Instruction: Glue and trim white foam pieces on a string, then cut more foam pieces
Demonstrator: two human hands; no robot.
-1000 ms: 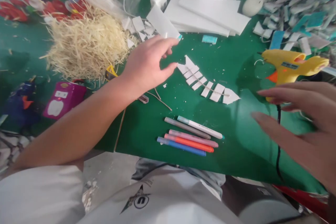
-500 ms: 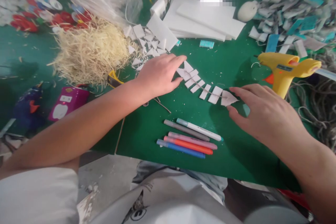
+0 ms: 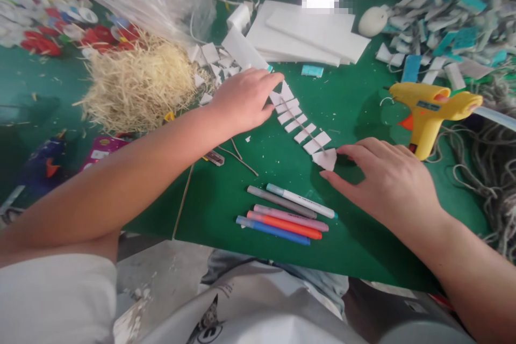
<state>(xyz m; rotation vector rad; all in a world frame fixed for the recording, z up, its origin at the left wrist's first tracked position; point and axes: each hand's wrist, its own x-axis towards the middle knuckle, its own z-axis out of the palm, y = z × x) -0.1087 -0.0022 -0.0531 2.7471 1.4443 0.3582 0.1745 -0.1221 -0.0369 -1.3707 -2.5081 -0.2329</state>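
A fishbone-shaped strip [image 3: 304, 128] lies on the green table, made of several white pieces set along a thin grey cord. Its forked end is beside my left hand [image 3: 245, 98], whose thumb and index finger are spread around the edge of those pieces. At the opposite end is a rounded triangular white piece [image 3: 324, 159]. My right hand [image 3: 389, 180] is open there, index fingertip and thumb apart at that piece's right edge. Contact is hard to make out at both ends. Several felt-tip pens [image 3: 286, 219] lie below the strip.
A yellow glue gun [image 3: 429, 110] stands at right before tangled grey cord [image 3: 479, 166]. White boards [image 3: 302, 35] and a scrap pile [image 3: 447, 27] are at the back. Straw [image 3: 141, 80], a purple box [image 3: 102, 150] and a box cutter [image 3: 215, 158] are to the left.
My right hand has moved left and slightly down, and the strip's rounded end has shifted the same way, so the strip slopes more steeply. My left hand stays by the forked end.
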